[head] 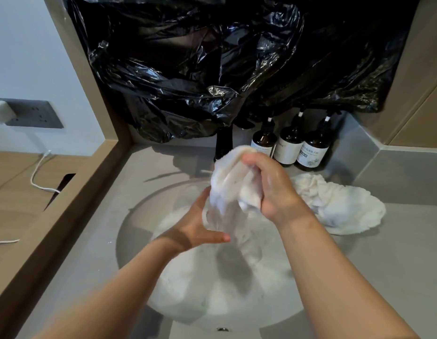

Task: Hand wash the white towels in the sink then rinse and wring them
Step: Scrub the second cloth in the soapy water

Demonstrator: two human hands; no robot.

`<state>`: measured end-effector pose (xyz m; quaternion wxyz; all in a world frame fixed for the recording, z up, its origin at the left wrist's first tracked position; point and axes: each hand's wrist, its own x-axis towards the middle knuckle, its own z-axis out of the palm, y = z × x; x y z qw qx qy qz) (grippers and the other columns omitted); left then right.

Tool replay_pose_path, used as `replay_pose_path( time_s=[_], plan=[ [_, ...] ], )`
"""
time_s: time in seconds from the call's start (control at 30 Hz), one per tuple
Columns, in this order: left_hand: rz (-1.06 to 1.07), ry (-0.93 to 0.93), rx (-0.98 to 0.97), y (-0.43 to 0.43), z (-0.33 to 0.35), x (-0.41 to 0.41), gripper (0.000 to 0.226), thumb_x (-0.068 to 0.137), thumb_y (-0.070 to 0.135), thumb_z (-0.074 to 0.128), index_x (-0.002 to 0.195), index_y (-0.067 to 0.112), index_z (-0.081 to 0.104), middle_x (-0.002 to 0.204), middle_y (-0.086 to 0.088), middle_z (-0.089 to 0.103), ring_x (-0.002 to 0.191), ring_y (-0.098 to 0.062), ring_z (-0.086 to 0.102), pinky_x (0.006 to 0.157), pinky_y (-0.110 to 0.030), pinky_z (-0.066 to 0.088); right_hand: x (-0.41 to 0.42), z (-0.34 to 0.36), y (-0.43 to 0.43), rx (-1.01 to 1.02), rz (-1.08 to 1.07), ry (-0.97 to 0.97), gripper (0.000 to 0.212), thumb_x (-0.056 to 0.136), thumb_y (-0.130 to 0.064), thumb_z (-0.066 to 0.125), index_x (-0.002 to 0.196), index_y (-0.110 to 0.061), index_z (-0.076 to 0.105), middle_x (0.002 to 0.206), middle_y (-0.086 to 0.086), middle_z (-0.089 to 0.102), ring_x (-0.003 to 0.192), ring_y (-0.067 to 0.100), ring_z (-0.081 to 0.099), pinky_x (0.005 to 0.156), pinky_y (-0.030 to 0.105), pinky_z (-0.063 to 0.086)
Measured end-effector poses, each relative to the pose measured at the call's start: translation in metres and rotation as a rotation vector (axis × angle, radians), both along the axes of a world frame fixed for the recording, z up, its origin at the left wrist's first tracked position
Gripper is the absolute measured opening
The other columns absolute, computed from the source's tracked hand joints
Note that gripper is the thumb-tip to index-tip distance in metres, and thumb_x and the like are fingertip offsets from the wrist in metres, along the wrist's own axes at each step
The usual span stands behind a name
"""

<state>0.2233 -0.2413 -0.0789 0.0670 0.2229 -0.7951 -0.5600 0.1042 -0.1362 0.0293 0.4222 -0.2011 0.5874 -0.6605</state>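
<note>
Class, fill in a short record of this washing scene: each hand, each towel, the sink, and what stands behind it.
right hand: grips held towel near its top, above the sink
left hand: against the held towel's lower part; grip unclear
second towel: crumpled on counter, right of sink
sink: foamy water inside
bottles: three, brown, at the back
</note>
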Motion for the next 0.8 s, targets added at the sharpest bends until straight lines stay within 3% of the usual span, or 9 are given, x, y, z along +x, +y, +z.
replay_pose_path(
  time_s=[0.03,0.1,0.2,0.27,0.37,0.53,0.67,0.73,0.8],
  plan=[
    [-0.014,0.047,0.011,0.006,0.002,-0.005,0.098,0.069,0.019,0.084,0.138,0.037,0.017,0.131,0.029,0.030,0.125,0.000,0.030,0.090,0.003,0.031,0.001,0.010,-0.002,-0.049,0.000,-0.029,0.033,0.092,-0.023,0.045,0.070,-0.010,0.065,0.048,0.002,0.044,0.039,0.014,0.041,0.044,0.014,0.021],
    [-0.012,0.127,0.073,0.017,0.002,-0.017,0.098,0.066,0.019,0.085,0.141,0.030,0.023,0.136,0.023,0.037,0.126,0.000,0.037,0.101,-0.007,0.036,0.003,0.027,-0.005,-0.139,0.017,-0.117,0.025,0.092,-0.024,0.047,0.081,-0.005,0.058,0.047,-0.001,0.051,0.038,0.010,0.049,0.036,0.013,0.031],
    [0.082,0.189,0.204,0.030,-0.002,-0.030,0.086,0.065,0.018,0.085,0.136,0.028,0.039,0.128,0.014,0.054,0.120,-0.001,0.050,0.098,-0.021,0.046,0.003,0.044,-0.007,-0.288,0.070,-0.208,0.020,0.079,-0.024,0.052,0.084,-0.005,0.059,0.057,0.002,0.058,0.049,0.013,0.058,0.043,0.017,0.042],
    [0.155,0.120,0.292,0.033,-0.002,-0.035,0.065,0.066,0.024,0.084,0.123,0.027,0.052,0.116,0.010,0.063,0.110,-0.008,0.058,0.092,-0.024,0.050,-0.004,0.046,-0.006,-0.378,0.098,-0.265,0.027,0.074,-0.026,0.051,0.088,-0.004,0.059,0.066,0.005,0.061,0.061,0.016,0.061,0.054,0.021,0.047],
    [0.077,-0.032,0.396,0.034,-0.006,-0.030,0.057,0.061,0.040,0.076,0.111,0.017,0.065,0.108,-0.006,0.071,0.102,-0.023,0.066,0.092,-0.039,0.053,-0.027,0.029,0.000,-0.444,-0.010,-0.350,0.027,0.089,-0.022,0.041,0.092,0.000,0.057,0.070,0.008,0.061,0.065,0.017,0.061,0.057,0.023,0.050],
    [0.172,-0.064,0.678,0.036,0.000,-0.019,0.009,0.091,0.012,0.054,0.094,0.008,0.062,0.076,-0.011,0.066,0.061,-0.019,0.066,0.052,-0.028,0.052,-0.057,-0.039,0.022,-0.233,-0.185,-0.387,0.051,0.101,-0.041,0.031,0.110,-0.003,0.065,0.093,0.010,0.071,0.092,0.020,0.064,0.081,0.029,0.048],
    [0.371,0.024,0.956,0.030,0.026,-0.028,0.030,0.089,0.017,0.046,0.064,0.008,0.061,0.058,-0.006,0.054,0.046,-0.020,0.056,0.056,-0.027,0.046,-0.038,-0.095,0.030,0.158,-0.112,-0.507,0.040,0.098,-0.050,0.038,0.103,-0.014,0.056,0.078,0.010,0.062,0.064,0.019,0.055,0.067,0.031,0.041],
    [0.494,0.037,1.034,0.026,0.037,-0.032,0.036,0.084,0.020,0.048,0.051,0.010,0.053,0.054,-0.003,0.049,0.042,-0.020,0.052,0.059,-0.028,0.042,-0.022,-0.105,0.029,0.260,-0.110,-0.398,0.029,0.100,-0.040,0.041,0.112,-0.014,0.046,0.074,0.016,0.062,0.052,0.020,0.056,0.063,0.031,0.044],
    [0.556,0.073,1.051,0.023,0.049,-0.031,0.037,0.085,0.021,0.048,0.050,0.010,0.050,0.050,-0.001,0.049,0.044,-0.020,0.049,0.057,-0.026,0.040,-0.012,-0.106,0.025,0.222,-0.166,-0.196,0.031,0.100,-0.035,0.042,0.120,-0.011,0.045,0.079,0.017,0.067,0.060,0.021,0.060,0.066,0.030,0.048]
  ],
)
